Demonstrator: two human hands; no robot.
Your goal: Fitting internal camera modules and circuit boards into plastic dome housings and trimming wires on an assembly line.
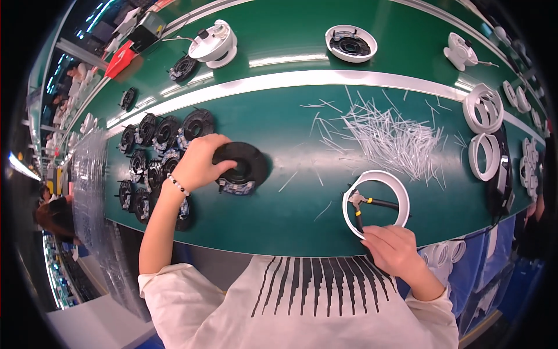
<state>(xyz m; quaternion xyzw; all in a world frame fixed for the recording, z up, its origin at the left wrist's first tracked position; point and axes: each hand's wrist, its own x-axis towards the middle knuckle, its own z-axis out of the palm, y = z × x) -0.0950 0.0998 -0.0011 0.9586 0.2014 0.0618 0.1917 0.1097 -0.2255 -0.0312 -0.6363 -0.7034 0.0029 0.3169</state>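
My left hand [204,163] is closed on the edge of a round black part [250,160] with a hole in its middle and a small circuit board on its near side. The part is tilted above the green table. At the near edge, my right hand [390,249] pinches the near rim of a white ring [404,195]. Pliers [372,202] with black and yellow handles show through the ring, their handles spread apart. One handle runs close to my right fingers; whether they touch it I cannot tell.
Several similar black parts [167,131] stand in rows at the left. Many thin white strips [395,136] lie heaped beyond the ring. More white rings [483,157] stand at the right. Across a pale rail [279,81], the far surface bears a white housing [215,45] and a white bowl [372,43].
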